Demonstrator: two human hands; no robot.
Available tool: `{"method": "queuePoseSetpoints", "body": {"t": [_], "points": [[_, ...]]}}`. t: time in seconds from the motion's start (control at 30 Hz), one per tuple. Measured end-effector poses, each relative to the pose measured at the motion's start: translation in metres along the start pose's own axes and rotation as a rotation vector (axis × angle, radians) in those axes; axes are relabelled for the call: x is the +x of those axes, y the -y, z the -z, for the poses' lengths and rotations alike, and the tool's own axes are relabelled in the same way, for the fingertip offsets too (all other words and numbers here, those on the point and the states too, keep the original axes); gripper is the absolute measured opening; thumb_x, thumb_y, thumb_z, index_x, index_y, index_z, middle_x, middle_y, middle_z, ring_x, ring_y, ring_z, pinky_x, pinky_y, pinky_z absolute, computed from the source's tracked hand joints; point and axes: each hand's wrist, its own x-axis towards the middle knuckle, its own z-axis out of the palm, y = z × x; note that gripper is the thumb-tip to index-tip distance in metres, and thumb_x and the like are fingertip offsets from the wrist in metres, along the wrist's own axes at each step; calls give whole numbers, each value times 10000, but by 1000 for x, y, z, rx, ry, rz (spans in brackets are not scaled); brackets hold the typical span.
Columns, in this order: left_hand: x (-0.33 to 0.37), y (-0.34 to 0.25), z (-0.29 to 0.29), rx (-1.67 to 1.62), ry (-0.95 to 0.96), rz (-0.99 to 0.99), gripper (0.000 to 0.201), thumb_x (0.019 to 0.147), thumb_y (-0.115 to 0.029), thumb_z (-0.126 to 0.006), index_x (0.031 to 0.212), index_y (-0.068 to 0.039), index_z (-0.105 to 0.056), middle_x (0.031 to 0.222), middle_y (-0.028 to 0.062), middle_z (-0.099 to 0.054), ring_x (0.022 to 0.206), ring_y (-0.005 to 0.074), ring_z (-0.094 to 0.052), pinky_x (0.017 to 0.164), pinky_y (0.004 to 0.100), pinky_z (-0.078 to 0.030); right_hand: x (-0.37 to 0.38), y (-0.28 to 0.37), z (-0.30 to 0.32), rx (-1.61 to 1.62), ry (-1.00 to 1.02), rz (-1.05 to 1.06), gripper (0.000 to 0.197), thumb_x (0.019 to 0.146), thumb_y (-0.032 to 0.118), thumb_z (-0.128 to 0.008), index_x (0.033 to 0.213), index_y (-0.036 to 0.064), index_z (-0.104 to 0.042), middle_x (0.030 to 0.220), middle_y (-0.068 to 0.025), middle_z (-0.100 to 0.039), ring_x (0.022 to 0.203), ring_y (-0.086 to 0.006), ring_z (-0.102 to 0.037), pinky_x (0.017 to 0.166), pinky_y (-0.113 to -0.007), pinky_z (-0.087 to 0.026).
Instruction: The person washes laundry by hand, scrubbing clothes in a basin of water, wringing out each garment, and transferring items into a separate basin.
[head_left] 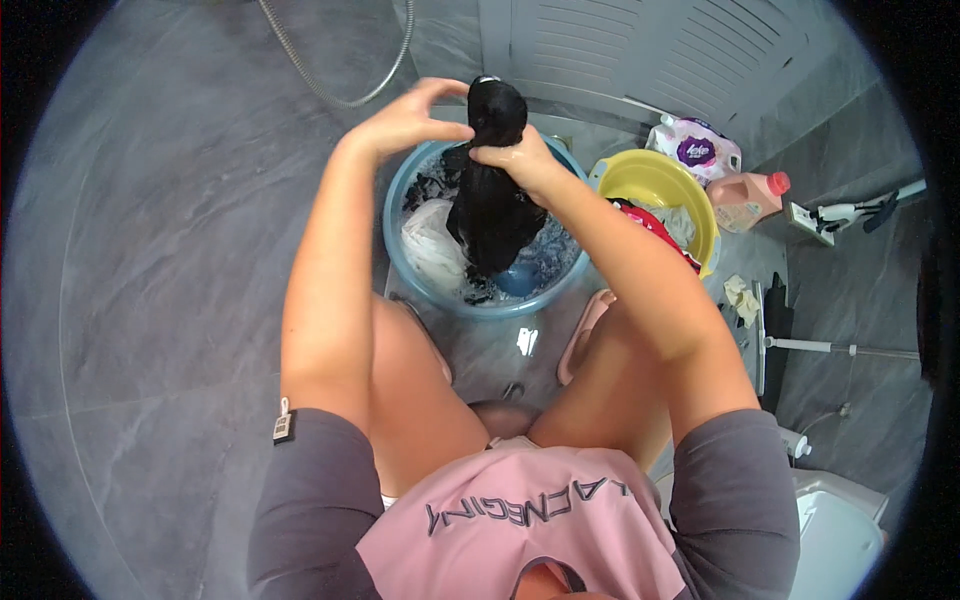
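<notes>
A wet black garment (493, 205) hangs from my right hand (522, 162), whose fingers are closed around it below its bunched top end. The garment's lower part reaches down into a blue basin (393, 235) of sudsy water. My left hand (412, 118) is beside the bunched top, thumb and fingers spread in a C shape. Its tips are at the cloth's edge; whether they touch it I cannot tell. A white cloth (433, 246) lies in the water left of the black garment, and more dark cloth (430, 187) floats behind it. What kind of garment the black one is does not show.
A yellow basin (640, 165) with red and pale clothes stands right of the blue one. Beyond it are a white and purple package (697, 148) and a pink bottle (750, 200) with a red cap. A shower hose (310, 80) hangs far left; a louvred grey door (650, 45) stands behind.
</notes>
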Motion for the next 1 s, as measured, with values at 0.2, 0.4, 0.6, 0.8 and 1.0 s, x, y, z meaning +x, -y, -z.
{"method": "queuePoseSetpoints", "body": {"t": [0.2, 0.4, 0.6, 0.8, 1.0], "points": [[19, 11, -24, -557, -3, -243, 836, 678, -344, -752, 1360, -70, -355, 1386, 138, -369, 1273, 282, -370, 998, 391, -376, -5, 6, 6, 91, 276, -77, 476, 621, 96, -713, 1056, 14, -538, 943, -82, -568, 869, -207, -543, 793, -330, -437], [23, -20, -27, -582, 421, -222, 594, 707, -310, -717, 1193, -21, -533, 1182, 193, -553, 1053, 352, -566, 927, 434, -440, -15, 2, 1, 373, 539, -321, 478, 638, 91, -713, 1079, 55, -531, 913, -65, -575, 816, -192, -573, 751, -319, -478], [21, -33, -51, -325, -12, -82, 169, 739, -159, -717, 751, -24, -617, 717, 32, -622, 660, 105, -576, 627, 256, -465, -11, 3, 9, 161, 395, -189, 451, 659, 70, -725, 1079, 36, -564, 995, -60, -597, 926, -170, -566, 834, -312, -450], [26, -22, -72, -39, -385, -26, 250, 734, -234, -721, 668, -17, -617, 585, 16, -578, 554, 78, -504, 525, 250, -411, -5, 4, -2, -149, 285, 0, 502, 640, 168, -756, 1075, 10, -560, 1004, -80, -606, 923, -182, -567, 835, -306, -438], [29, -21, -83, 274, -554, -31, 283, 738, -278, -644, 688, -1, -608, 572, 140, -567, 509, 220, -527, 527, 329, -428, 6, -19, -9, -180, 224, 59, 478, 623, 170, -756, 1038, 16, -574, 989, -83, -627, 941, -184, -576, 827, -315, -442]]}}
